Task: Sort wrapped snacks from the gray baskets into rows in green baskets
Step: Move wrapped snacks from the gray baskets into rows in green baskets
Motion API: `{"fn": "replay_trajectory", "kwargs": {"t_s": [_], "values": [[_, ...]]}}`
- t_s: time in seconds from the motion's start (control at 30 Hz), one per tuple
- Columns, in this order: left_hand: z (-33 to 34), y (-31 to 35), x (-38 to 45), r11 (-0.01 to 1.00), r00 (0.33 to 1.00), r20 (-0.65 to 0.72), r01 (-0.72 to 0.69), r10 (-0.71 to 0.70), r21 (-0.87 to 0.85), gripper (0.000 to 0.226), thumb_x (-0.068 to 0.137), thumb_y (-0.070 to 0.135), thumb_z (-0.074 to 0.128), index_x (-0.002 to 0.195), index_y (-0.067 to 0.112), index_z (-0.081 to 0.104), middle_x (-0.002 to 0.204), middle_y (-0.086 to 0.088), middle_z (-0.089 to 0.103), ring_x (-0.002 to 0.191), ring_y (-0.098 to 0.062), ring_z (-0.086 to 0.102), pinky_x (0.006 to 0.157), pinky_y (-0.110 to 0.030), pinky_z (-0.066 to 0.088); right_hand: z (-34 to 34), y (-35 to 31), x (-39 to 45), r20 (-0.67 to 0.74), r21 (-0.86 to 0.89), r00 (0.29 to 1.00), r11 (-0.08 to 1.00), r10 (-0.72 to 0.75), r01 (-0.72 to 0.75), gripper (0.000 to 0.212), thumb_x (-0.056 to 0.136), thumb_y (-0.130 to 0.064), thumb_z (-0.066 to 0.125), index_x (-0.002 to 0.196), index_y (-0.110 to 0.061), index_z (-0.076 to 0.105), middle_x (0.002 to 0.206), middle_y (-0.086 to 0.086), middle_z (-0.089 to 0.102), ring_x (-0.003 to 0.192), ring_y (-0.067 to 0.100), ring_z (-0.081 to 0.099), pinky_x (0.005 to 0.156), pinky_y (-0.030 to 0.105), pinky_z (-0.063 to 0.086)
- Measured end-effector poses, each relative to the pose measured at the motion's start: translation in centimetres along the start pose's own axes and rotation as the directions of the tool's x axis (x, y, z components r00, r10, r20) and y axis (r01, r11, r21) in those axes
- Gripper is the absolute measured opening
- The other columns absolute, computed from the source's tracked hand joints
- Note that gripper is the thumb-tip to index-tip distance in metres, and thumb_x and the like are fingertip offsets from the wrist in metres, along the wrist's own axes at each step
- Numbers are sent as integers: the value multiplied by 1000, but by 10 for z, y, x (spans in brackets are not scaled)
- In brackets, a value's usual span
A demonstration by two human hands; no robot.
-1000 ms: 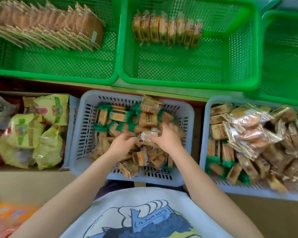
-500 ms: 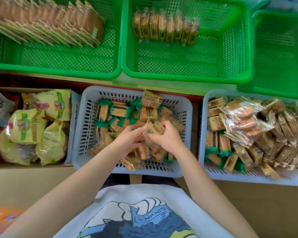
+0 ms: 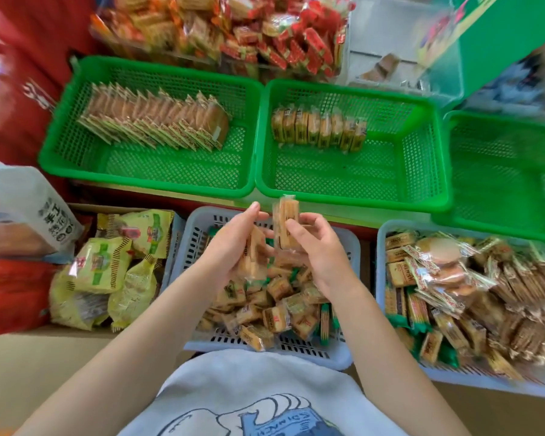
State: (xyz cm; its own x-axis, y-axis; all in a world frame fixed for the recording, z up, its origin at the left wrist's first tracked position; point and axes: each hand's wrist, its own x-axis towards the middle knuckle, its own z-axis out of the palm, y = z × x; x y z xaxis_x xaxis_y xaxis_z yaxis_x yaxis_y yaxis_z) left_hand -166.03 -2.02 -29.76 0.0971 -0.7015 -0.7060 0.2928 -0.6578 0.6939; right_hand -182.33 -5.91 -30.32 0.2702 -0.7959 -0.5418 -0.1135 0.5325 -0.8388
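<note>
Hands raised off gray basket (image 3: 199,234), each gripping snacks.

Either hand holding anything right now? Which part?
Both. The right hand pinches an upright clear-wrapped tan biscuit pack by its lower half. The left hand cradles similar tan packs against palm and fingers.

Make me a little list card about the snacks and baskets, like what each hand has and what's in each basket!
left hand: holds a wrapped tan snack
right hand: pinches an upright wrapped snack
middle gray basket: loose pile of small tan snacks, under both hands
right gray basket: mixed heap, round biscuits on top
left green basket: long row of flat packets
middle green basket: short row of tan snacks
right green basket: no snacks visible, partly out of view
</note>
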Motion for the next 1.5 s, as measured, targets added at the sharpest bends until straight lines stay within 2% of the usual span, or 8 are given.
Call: {"fn": "replay_trajectory", "kwargs": {"t_s": [0.1,0.4,0.73,0.83,1.0,1.2,1.33,1.5], "values": [[-3,15,-1,996,987,-161,-31,17,-88,46,98,62,44,128,29,55,115,-6,65,97,-25,68,91,-46,55,7,-12,-5,-111,30,993,999,-30,34,24,93,-40,68,108,-24,60,110,8,70,102,27,69,90,54,57],[34,42,11,978,983,15,-179,182,-104,28,92,30,71,118,25,62,113,-12,69,91,-24,71,71,-36,59,-2,-34,-15,55,-54,997,997,-54,57,25,99,-30,62,121,-40,56,117,2,68,101,16,70,88,37,59],[138,54,91,995,996,51,-80,77,60,72,82,75,50,134,25,50,128,1,61,115,-21,60,99,-43,46,-93,-45,38,-83,387,994,921,77,-39,35,101,-13,57,136,-18,56,124,11,68,108,28,68,84,47,59],[143,34,127,797,914,-71,-309,400,518,48,103,46,44,140,15,49,128,-2,56,117,-20,53,95,-36,40,-133,-57,77,-186,435,975,900,120,-28,26,102,-10,54,128,-13,57,109,10,68,97,28,65,77,44,59],[143,13,156,174,826,37,-162,562,971,40,105,41,37,81,15,57,72,1,57,76,-29,62,65,-36,38,-184,-81,159,-231,384,941,912,246,-144,24,100,-11,57,124,-7,56,106,16,62,94,30,60,79,45,56],[149,20,178,229,852,-133,16,506,973,41,104,48,34,85,20,59,60,1,55,53,-20,53,43,-25,28,-197,-95,255,-298,182,892,938,339,-296,13,97,-24,62,89,-14,60,91,11,63,87,25,61,61,37,56],[150,15,180,187,833,-131,34,537,982,42,103,51,34,80,23,56,57,4,55,50,-18,53,42,-24,25,-193,-103,279,-259,188,924,953,283,-240,31,98,-43,59,103,-13,56,96,6,60,92,22,61,79,40,61],[153,16,181,169,830,-137,52,541,984,40,102,52,34,82,25,56,57,6,53,50,-16,52,41,-22,27,-195,-92,291,-298,280,941,957,161,-75,30,97,-18,59,121,0,61,116,19,69,88,26,70,75,34,62]]}}
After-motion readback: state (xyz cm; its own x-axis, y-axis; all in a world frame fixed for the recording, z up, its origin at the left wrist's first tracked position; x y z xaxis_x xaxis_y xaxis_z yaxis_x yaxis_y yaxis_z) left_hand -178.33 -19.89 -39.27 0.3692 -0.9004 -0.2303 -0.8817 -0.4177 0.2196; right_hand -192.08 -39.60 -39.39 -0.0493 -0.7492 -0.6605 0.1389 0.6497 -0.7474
